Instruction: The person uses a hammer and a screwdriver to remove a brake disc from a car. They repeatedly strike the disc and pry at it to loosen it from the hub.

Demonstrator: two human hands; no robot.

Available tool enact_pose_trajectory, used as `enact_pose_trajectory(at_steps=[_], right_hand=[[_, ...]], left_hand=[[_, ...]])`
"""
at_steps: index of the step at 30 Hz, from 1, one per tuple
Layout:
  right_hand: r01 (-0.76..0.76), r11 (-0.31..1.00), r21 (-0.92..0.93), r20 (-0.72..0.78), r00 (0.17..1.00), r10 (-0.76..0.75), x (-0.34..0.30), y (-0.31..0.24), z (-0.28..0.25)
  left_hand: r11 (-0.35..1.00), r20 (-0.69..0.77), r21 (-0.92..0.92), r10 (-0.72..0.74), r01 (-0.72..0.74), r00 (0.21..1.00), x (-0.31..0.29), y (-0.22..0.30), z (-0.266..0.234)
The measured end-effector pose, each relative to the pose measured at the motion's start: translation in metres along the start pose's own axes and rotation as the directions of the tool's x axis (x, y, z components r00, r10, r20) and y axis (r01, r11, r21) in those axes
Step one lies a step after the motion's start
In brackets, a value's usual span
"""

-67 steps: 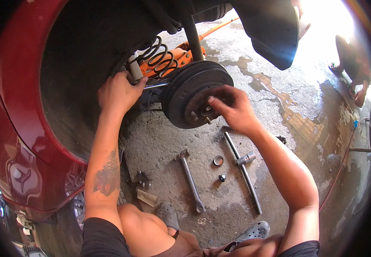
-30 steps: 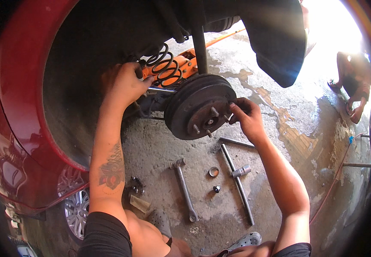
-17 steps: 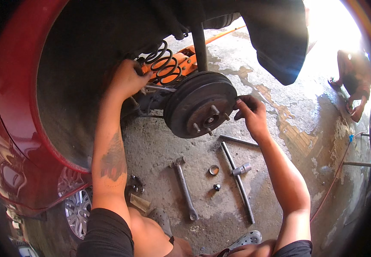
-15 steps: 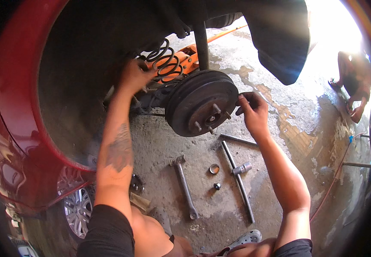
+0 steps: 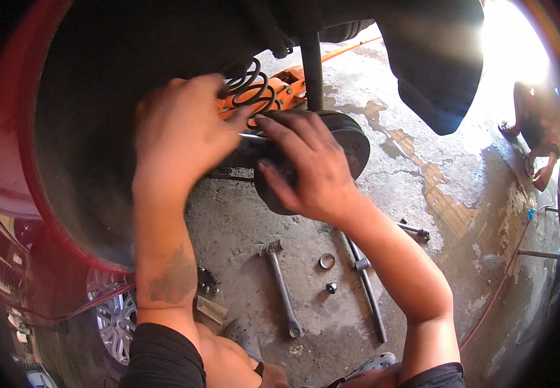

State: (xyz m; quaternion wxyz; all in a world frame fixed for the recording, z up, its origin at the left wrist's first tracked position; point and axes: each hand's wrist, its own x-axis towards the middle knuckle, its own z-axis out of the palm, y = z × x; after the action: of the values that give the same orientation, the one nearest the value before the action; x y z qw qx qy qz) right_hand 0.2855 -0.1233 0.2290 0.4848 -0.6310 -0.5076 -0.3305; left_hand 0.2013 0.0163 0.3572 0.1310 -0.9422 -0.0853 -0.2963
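Note:
My right hand [image 5: 312, 161] lies across the brake drum [image 5: 351, 139], fingers stretched out and thumb apart, hiding much of its face and its studs. Closer to the wheel well, my left hand [image 5: 189, 129] is smeared by motion beside the coil spring [image 5: 254, 87]; what its fingers do, or hold, does not show. A narrow bright edge [image 5: 252, 136] appears between the two hands, and I cannot make out what it belongs to. Behind the drum stands a dark shock absorber [image 5: 313, 71].
An orange floor jack [image 5: 289, 94] is behind the spring. On the concrete lie a long wrench [image 5: 281, 284], a round cap [image 5: 327, 260], a small dark nut [image 5: 331, 288] and a cross-handled socket wrench [image 5: 370, 297]. The red car body [image 5: 8, 213] curves along the left. A person [image 5: 538, 129] is at far right.
My right hand has moved left from the drum's right edge onto its face. My left hand has shifted slightly left and nearer, and is more blurred. The view has moved a little.

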Motion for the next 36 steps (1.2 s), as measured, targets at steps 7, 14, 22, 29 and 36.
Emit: enact_pose_trajectory(at_steps=[7,14,22,29,36], right_hand=[[-0.096,0.985,-0.142,0.141,0.983,0.116,0.023,-0.013,-0.015],[-0.41,0.871,0.27,0.442,0.857,0.266,0.074,0.001,-0.003],[-0.532,0.779,0.332,0.298,0.843,0.449,0.057,0.008,0.009],[-0.469,0.853,0.229,0.315,0.865,0.391,0.061,0.005,0.01],[-0.421,0.875,0.239,0.363,0.875,0.322,0.058,0.015,0.01]], left_hand=[[0.963,-0.368,-0.215,0.076,-0.164,0.927,-0.001,-0.007,-0.017],[0.489,-0.194,-0.872,-0.313,-0.017,0.93,0.019,-0.019,0.028],[0.657,-0.466,-0.733,-0.293,-0.178,0.835,0.019,-0.012,0.049],[0.682,-0.56,-0.681,-0.252,-0.266,0.789,0.021,-0.027,0.054],[0.649,-0.464,-0.733,-0.26,-0.202,0.847,0.017,-0.029,0.057]])
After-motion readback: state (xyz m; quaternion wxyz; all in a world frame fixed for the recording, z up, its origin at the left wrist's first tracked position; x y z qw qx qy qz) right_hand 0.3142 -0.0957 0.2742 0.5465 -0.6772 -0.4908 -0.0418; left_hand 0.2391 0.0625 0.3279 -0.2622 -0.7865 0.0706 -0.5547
